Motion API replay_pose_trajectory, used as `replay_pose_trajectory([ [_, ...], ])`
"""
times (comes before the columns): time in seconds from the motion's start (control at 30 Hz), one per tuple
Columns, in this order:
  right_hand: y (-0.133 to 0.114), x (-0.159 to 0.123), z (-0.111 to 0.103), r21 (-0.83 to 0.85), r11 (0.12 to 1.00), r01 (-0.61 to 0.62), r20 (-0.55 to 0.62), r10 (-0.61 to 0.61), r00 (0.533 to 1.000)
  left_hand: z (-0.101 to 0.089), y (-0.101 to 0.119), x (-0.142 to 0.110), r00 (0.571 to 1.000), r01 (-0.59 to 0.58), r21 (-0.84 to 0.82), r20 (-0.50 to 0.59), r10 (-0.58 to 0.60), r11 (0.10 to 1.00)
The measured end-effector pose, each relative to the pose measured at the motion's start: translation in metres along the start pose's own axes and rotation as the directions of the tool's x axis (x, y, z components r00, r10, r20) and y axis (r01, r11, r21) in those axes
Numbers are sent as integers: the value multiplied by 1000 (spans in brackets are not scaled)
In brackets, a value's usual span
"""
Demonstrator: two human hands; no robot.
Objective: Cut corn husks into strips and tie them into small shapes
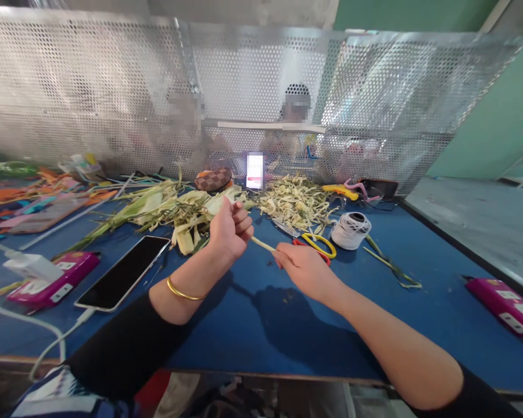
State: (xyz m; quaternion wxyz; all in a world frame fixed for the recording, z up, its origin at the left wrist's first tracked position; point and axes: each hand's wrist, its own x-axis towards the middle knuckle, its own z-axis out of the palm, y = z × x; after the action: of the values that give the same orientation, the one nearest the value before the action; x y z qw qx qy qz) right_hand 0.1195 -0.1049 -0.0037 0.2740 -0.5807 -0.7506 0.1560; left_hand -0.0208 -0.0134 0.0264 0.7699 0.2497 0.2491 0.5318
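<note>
My left hand (230,227) is closed in a fist above the blue table (253,313), gripping one end of a thin pale leaf strip (262,244). My right hand (302,266) pinches the other end of that strip, just to the right and lower. A gold bangle (182,292) circles my left wrist. Behind my left hand lies a pile of green and pale leaves (165,210). Yellow-handled scissors (318,244) lie just beyond my right hand.
A heap of cut leaf strips (294,201) and a spool of white thread (351,230) sit at the back. A dark phone (124,271) on a charging cable and a pink pack (54,283) lie left; another pink pack (505,305) lies right. A perforated metal screen (113,93) stands behind, with people beyond it.
</note>
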Motion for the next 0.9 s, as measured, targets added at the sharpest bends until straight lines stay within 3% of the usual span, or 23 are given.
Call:
replay_pose_trajectory([
  [0.1, 5, 1, -4, 5, 1000, 2, 6, -2, 1000, -6, 8, 8, 995, -102, 80, 25, 100, 992],
  [0.17, 12, 2, -10, -3, 1000, -9, -2, 9, 1000, -9, 15, 12, 966, -259, 170, 17, 260, 951],
  [0.23, 19, 3, -17, -23, 999, -33, -12, 33, 999, -11, 22, 12, 879, -465, 290, 41, 475, 836],
  [0.3, 26, 6, -22, -47, 997, -60, -1, 60, 998, -11, 21, 7, 782, -609, 430, 185, 596, 666],
  [0.37, 31, 8, -23, -71, 995, -68, 33, 70, 997, -9, 12, -1, 734, -674, 587, 460, 499, 449],
  [0.43, 33, 9, -20, -102, 993, -52, 61, 58, 996, -10, -4, -10, 666, -746, 635, 708, 234, 203],
  [0.47, 34, 9, -18, -120, 992, -36, 71, 44, 997, -11, -12, -13, 641, -768, 631, 757, 128, 108],
  [0.53, 34, 9, -14, -153, 988, -6, 87, 19, 996, -15, -26, -16, 640, -768, 640, 768, -15, -32],
  [0.63, 34, 8, -13, -156, 988, 22, 131, -2, 991, -22, -34, -13, 631, -774, 616, 768, -106, -144],
  [0.8, 38, 9, -28, -54, 997, 54, 256, -38, 966, -24, -29, -7, 536, -833, 497, 834, -130, -244],
  [0.83, 39, 9, -33, -31, 998, 61, 275, -50, 960, -22, -27, -8, 543, -830, 501, 826, -151, -245],
  [0.9, 41, 9, -43, -3, 998, 67, 291, -63, 955, -18, -23, -9, 598, -799, 548, 766, -236, -248],
])
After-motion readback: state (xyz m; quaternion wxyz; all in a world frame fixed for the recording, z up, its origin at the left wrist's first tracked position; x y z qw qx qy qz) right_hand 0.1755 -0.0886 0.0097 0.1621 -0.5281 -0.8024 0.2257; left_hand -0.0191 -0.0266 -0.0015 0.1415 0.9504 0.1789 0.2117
